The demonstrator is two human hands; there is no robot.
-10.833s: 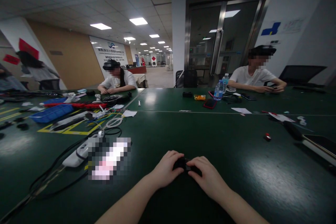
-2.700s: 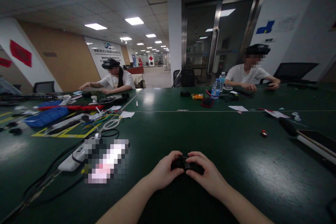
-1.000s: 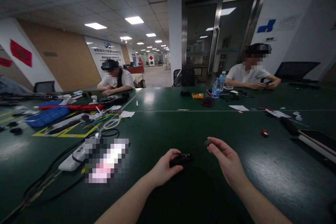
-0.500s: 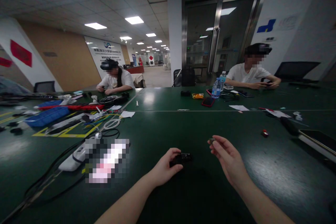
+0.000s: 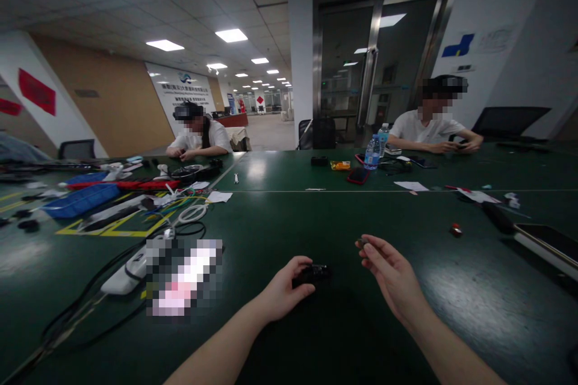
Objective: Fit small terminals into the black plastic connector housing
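Observation:
My left hand (image 5: 284, 289) grips a small black device (image 5: 312, 274) that rests on the dark green table (image 5: 316, 216) in front of me. My right hand (image 5: 391, 271) is raised a little to the right of it, palm up. Its fingertips pinch a tiny dark part (image 5: 361, 242), too small to identify. The two hands are apart, with bare table between them.
A white handset (image 5: 129, 264) with black cables (image 5: 90, 298) and a blurred patch lie at my left. A blue tray (image 5: 81, 198) and wires sit farther left. Across the table sit two people, with a water bottle (image 5: 372, 153), a red phone (image 5: 358, 175) and papers. A small red object (image 5: 456, 229) and a tablet (image 5: 546, 240) lie at right.
Both hands held the black device together before. My right hand has since pulled away to the right with a tiny part pinched in its fingers. The left hand stays on the device.

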